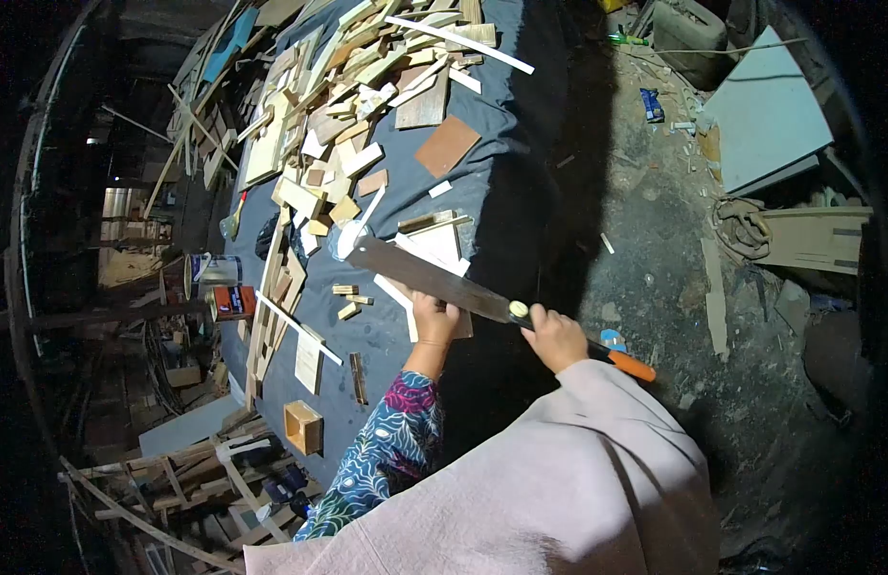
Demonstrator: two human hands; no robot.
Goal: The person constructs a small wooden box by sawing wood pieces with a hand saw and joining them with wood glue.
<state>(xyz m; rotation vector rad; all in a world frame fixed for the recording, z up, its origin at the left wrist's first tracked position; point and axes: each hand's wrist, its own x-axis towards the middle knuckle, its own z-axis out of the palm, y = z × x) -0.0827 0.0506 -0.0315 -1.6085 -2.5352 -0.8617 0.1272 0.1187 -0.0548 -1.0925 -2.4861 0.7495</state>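
My right hand (556, 339) is closed around the black handle of a handsaw (430, 280), whose orange end (633, 365) sticks out past my hand. The wide metal blade slants up and left over the cloth-covered table. Under the blade's lower edge is my left hand (434, 320), fingers curled and partly hidden behind the blade. I cannot tell what they hold. Pale wood pieces (394, 290) lie close to this hand, partly covered by the blade. A small board (448, 238) rests just beyond the saw.
Wood offcuts (343, 125) are heaped on the dark cloth (300, 383). A brown square tile (448, 146) lies nearby. At the left edge stand tins (233, 303); nearer is a small wooden box (302, 427). A white panel (765, 115) leans over the littered floor at right.
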